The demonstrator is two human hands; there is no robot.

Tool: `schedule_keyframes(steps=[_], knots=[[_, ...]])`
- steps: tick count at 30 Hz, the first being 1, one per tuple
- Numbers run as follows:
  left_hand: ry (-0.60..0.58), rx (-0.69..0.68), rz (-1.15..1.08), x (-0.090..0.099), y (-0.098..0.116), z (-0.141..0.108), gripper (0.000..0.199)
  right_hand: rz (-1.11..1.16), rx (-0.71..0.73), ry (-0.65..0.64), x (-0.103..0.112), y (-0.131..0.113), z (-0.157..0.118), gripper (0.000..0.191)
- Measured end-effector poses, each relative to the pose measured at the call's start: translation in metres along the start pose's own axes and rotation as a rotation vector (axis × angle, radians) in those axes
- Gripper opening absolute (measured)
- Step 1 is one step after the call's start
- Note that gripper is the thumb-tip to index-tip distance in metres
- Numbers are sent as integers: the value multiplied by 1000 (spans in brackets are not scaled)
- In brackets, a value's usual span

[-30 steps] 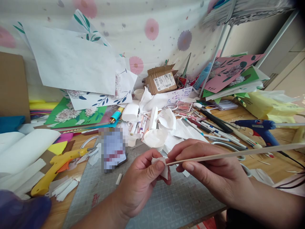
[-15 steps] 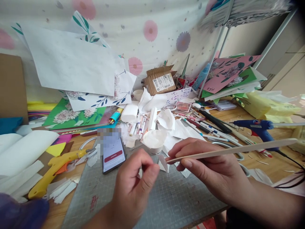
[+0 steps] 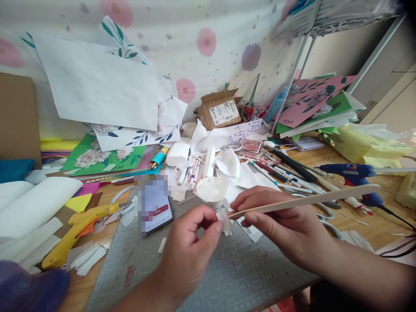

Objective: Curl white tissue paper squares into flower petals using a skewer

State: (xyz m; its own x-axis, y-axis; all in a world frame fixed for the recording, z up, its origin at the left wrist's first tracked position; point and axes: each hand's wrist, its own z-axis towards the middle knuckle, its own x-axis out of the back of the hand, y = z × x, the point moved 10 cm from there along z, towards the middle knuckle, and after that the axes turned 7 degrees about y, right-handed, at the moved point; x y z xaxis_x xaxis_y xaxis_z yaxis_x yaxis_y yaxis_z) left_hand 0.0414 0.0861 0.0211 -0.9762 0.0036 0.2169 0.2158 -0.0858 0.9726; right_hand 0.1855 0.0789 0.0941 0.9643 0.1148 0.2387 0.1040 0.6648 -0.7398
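Note:
My left hand (image 3: pixel 195 249) pinches a small crumpled piece of white paper (image 3: pixel 225 222) between thumb and fingers, over the grey cutting mat (image 3: pixel 227 277). From the right, my right hand (image 3: pixel 279 225) grips a long, flat wooden stick (image 3: pixel 308 200). The stick's narrow tip meets or nearly meets the paper beside my left fingertips; its wide end points right and slightly up. Just behind the paper stands a white cup (image 3: pixel 212 190) with a pale filling or lining. A small white strip (image 3: pixel 162 245) lies on the mat left of my left hand.
A phone (image 3: pixel 156 206) lies on the mat's back left. Further left is a yellow glue gun (image 3: pixel 78 229); a blue glue gun (image 3: pixel 357 173) lies right. Markers, paper scraps and a cardboard box (image 3: pixel 221 110) crowd the back. Paper sheets with flowers (image 3: pixel 100 156) stand behind.
The stick's wide end has swung slightly left and toward me. The white paper at my left fingertips shows more fully, and the small strip on the mat is now visible.

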Motion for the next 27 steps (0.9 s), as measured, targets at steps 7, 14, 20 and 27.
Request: schedule_keyframes(steps=[7, 14, 20, 27], knots=[[51, 93, -237, 3, -13, 4, 17, 64, -220, 260, 42, 53, 9, 12], [-55, 61, -284, -9, -9, 3, 17, -110, -33, 219, 19, 40, 32, 13], [-149, 100, -373, -19, -6, 0, 17, -192, 158, -77, -24, 32, 29, 5], [-244, 231, -674, -26, -6, -7, 17, -88, 27, 95, 15, 24, 19, 12]])
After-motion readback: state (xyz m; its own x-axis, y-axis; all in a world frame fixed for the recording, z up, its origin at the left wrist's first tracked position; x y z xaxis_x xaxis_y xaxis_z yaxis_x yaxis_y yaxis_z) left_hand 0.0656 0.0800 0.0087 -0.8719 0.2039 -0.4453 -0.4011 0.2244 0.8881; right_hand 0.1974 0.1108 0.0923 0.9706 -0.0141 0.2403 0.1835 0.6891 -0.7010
